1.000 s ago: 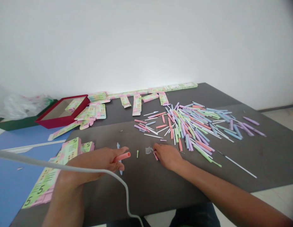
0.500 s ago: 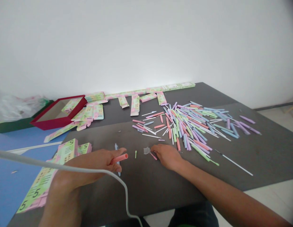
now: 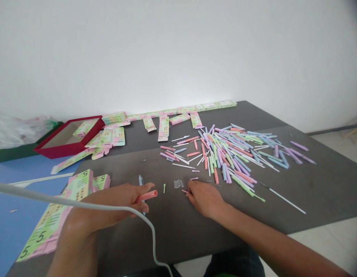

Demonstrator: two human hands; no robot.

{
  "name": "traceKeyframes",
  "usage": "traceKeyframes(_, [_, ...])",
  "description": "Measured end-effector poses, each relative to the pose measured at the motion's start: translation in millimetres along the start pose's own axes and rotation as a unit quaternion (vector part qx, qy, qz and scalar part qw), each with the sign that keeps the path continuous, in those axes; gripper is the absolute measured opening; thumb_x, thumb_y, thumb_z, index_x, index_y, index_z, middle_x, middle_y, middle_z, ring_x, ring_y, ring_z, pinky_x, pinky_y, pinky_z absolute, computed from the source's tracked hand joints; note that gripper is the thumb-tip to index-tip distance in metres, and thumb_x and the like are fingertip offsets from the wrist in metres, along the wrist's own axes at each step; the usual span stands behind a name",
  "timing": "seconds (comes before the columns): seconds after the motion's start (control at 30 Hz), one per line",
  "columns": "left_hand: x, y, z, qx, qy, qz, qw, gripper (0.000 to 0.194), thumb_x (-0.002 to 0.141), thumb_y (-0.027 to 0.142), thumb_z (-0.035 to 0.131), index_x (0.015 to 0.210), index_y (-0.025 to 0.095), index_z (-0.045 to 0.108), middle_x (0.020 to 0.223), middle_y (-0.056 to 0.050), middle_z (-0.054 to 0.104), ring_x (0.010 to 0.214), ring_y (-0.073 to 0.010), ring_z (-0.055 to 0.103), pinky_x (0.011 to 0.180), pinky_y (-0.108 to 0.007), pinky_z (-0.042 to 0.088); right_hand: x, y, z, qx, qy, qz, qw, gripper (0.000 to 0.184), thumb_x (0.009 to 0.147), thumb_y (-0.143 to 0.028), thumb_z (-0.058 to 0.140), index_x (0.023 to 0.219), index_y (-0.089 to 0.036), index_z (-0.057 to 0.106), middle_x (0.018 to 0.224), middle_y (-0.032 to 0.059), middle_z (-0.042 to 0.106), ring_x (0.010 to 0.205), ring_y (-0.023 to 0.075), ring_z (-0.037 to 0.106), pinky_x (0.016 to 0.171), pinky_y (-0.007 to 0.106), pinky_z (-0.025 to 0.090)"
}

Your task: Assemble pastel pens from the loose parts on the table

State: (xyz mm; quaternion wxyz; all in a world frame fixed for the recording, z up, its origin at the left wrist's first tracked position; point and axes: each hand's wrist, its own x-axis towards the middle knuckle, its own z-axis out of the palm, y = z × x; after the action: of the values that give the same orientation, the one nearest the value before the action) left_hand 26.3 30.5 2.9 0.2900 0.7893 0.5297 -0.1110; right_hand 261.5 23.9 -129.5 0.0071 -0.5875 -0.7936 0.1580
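Barrel [image 3: 148, 196], held in the curled left hand [image 3: 128, 195], points to 3 o'clock. Clip [image 3: 184, 191] juts toward 9 o'clock from the pinching right hand [image 3: 206, 197].

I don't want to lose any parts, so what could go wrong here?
The small clear plastic pieces lie loose near the right hand, which might scatter them. The thin white cable passes in front of the left forearm and might snag, jolting the hollow coral-pink plastic tube from the left hand.
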Motion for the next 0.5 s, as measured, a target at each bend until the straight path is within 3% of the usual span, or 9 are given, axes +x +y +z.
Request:
traceKeyframes(0.1, [1.0, -1.5, 1.2, 0.014, -0.029, 0.027, 0.999, 0.041, 0.088, 0.048, 0.042, 0.113, 0.022, 0.063, 0.06, 0.003, 0.061, 0.066, -0.0213, 0.061, 0.071, -0.029, 0.042, 0.7, 0.0, 2.4, -0.006, 0.008, 0.01, 1.0, 0.022, 0.092, -0.034, 0.042, 0.097, -0.018, 0.056, 0.095, 0.0085, 0.067, 0.085, 0.0228, 0.064, 0.066, 0.03, 0.043])
traceKeyframes(0.17, [1.4, -2.7, 2.3, 0.021, -0.02, 0.023, 0.999, 0.041, 0.088, 0.047, 0.042, 0.111, 0.021, 0.064, 0.054, 0.003, 0.057, 0.071, -0.0236, 0.062, 0.067, -0.028, 0.042, 1.4, -0.1, 3.8, -0.006, 0.013, 0.021, 1.0, 0.024, 0.093, -0.034, 0.04, 0.096, -0.017, 0.057, 0.094, 0.0084, 0.067, 0.085, 0.0233, 0.064, 0.067, 0.031, 0.043])
traceKeyframes(0.37, [-0.5, -0.8, 2.4, 0.016, -0.016, 0.019, 1.0, 0.035, 0.087, 0.041, 0.042, 0.096, 0.021, 0.069, 0.052, 0.002, 0.056, 0.085, -0.0263, 0.062, 0.078, -0.03, 0.042, 2.7, 0.0, 3.7, -0.006, 0.006, 0.031, 0.999, 0.026, 0.093, -0.035, 0.038, 0.096, -0.017, 0.057, 0.094, 0.01, 0.067, 0.086, 0.0234, 0.065, 0.068, 0.031, 0.043])
traceKeyframes(0.5, [0.2, 0.9, 3.4, 0.023, -0.018, -0.006, 1.0, 0.04, 0.084, 0.037, 0.043, 0.115, 0.022, 0.063, 0.056, 0.004, 0.059, 0.082, -0.0248, 0.063, 0.079, -0.031, 0.042, 2.3, 0.5, 3.7, -0.006, 0.006, 0.029, 1.0, 0.027, 0.093, -0.035, 0.038, 0.096, -0.016, 0.057, 0.094, 0.0116, 0.068, 0.085, 0.0239, 0.065, 0.068, 0.032, 0.044])
